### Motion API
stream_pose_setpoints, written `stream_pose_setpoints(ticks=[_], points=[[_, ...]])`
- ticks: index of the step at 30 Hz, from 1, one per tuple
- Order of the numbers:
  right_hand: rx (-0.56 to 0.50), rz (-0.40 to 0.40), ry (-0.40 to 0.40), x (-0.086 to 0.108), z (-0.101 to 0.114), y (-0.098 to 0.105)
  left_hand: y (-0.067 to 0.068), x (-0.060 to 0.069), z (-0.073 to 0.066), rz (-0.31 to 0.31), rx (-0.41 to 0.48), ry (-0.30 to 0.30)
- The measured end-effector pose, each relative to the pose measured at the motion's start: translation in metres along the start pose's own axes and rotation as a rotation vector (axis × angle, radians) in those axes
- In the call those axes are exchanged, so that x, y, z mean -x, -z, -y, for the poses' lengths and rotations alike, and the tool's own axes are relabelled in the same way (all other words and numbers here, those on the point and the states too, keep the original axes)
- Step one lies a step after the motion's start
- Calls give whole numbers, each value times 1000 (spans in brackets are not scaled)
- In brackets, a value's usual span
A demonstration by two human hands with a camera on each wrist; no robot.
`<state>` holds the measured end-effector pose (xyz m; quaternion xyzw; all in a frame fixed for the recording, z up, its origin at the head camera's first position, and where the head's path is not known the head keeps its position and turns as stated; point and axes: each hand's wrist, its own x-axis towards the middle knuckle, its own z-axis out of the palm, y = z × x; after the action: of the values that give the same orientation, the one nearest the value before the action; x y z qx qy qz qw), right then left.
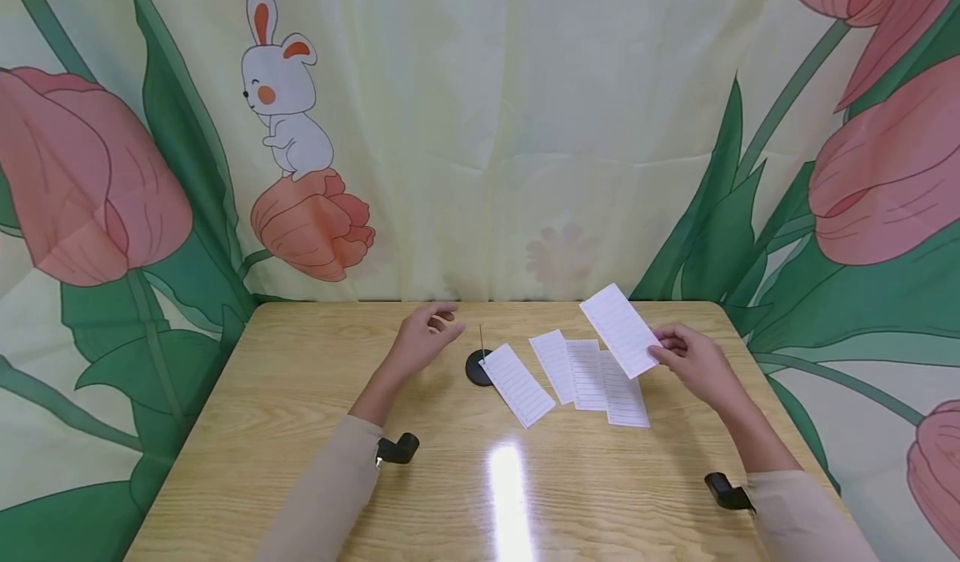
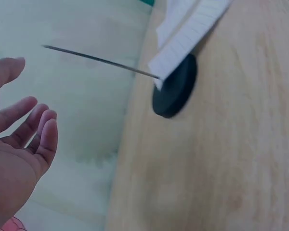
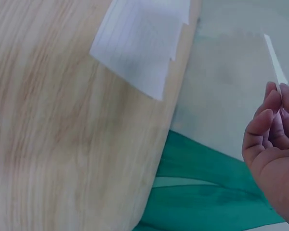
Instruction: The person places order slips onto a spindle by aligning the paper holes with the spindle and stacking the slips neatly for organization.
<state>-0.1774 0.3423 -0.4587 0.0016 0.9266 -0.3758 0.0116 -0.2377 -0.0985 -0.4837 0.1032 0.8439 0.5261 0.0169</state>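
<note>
My right hand pinches the lower right corner of a lined paper slip, raised above the table; the right wrist view shows this slip nearly edge-on. A paper spike with a round black base and a thin upright needle stands at mid-table. One lined slip has its corner at the needle's foot, lying partly over the base. Left of the spike, my left hand hovers with loosely bent fingers, holding nothing. Three more lined slips overlap on the table below the held one.
The wooden table ends at a curtain printed with tulips and a rabbit. Black wrist devices sit on both forearms. A bright light reflection lies on the near middle of the tabletop.
</note>
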Motion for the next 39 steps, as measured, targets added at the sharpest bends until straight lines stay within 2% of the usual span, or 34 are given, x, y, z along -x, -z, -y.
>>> stream_pose_setpoints(ticks=[6, 10, 22, 30, 39], points=[[-26, 19, 50, -5, 19, -6, 6, -3, -23, -18, 41, -80], [-41, 28, 99, -8, 31, -12, 4, -6, -39, -19, 20, -133], [-135, 53, 194, -8, 66, -30, -9, -16, -74, 20, -25, -174], [-177, 78, 231, -11, 84, -41, -13, -19, -86, 51, -15, -169], [-240, 98, 246, -12, 91, -50, -16, -20, -88, 54, 31, -140]])
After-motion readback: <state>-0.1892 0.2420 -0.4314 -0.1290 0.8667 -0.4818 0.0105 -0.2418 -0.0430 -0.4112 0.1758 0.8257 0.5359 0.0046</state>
